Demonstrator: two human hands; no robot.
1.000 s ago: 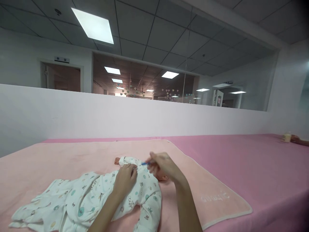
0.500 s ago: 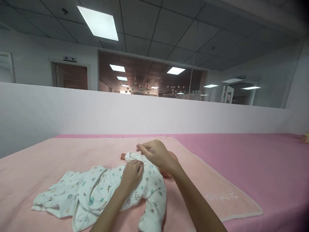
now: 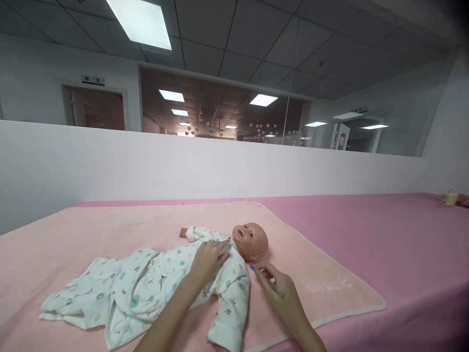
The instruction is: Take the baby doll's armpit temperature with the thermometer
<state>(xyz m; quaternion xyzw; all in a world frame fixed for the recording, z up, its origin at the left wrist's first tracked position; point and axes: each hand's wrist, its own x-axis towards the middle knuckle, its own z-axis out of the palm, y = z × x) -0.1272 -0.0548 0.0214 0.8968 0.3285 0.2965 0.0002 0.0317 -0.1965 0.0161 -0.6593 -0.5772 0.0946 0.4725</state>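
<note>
A baby doll [image 3: 252, 240] lies on its back on a peach blanket [image 3: 322, 264], head to the right. It wears a white printed baby gown [image 3: 146, 278], one sleeve stretched away from me and the other toward me. My left hand [image 3: 207, 260] rests on the doll's chest, fingers spread and reaching to the collar. Beside the doll's neck, my right hand [image 3: 280, 288] is closed in a pinch. A small blue piece [image 3: 252, 268] shows at its fingertips; its kind is too small to make out.
Under the blanket is a pink sheet [image 3: 351, 230]. A low white wall [image 3: 205, 166] runs along the far side, with a glass window above it. A yellowish bottle [image 3: 450, 197] stands at the far right, with something blurred next to it.
My right hand has moved from above the doll's upper body down toward me, beside its neck. The doll's face now shows, and the blue piece has come into view. My left hand stays on the chest.
</note>
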